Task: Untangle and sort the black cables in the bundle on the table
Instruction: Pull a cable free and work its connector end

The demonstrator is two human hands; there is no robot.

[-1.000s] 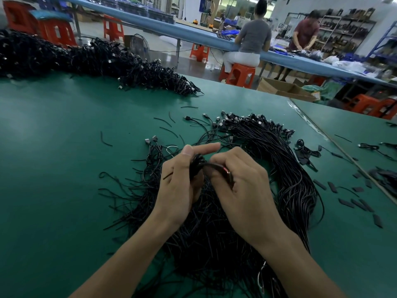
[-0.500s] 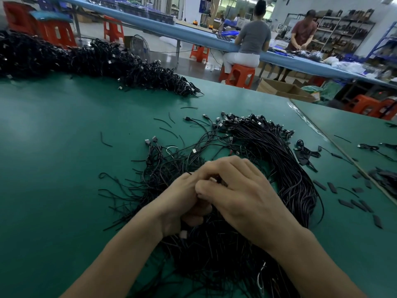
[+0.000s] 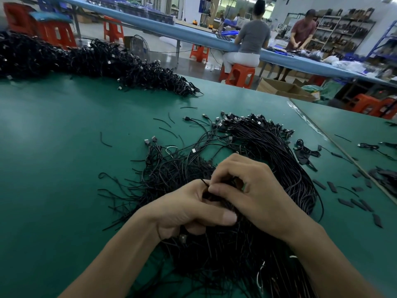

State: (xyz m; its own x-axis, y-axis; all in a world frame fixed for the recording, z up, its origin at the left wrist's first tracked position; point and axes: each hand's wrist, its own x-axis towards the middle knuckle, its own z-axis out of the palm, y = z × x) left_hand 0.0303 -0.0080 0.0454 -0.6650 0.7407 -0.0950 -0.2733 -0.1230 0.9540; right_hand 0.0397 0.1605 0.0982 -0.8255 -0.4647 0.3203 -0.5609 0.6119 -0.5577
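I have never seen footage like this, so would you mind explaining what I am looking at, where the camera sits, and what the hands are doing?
There is no machine here. A person wears a wide-angle camera on the head, looking forward and down, so the two bare forearms reach in from the bottom of the picture. The surface is a green table. In front of the person lies a big bundle of black cables, with connector ends gathered at its far side. The left hand and the right hand meet over the bundle, and their fingers pinch a thin black strand between them. A second, longer cable pile lies along the far left edge, and short black strips are scattered to the right. Behind, other people work at a blue bench.
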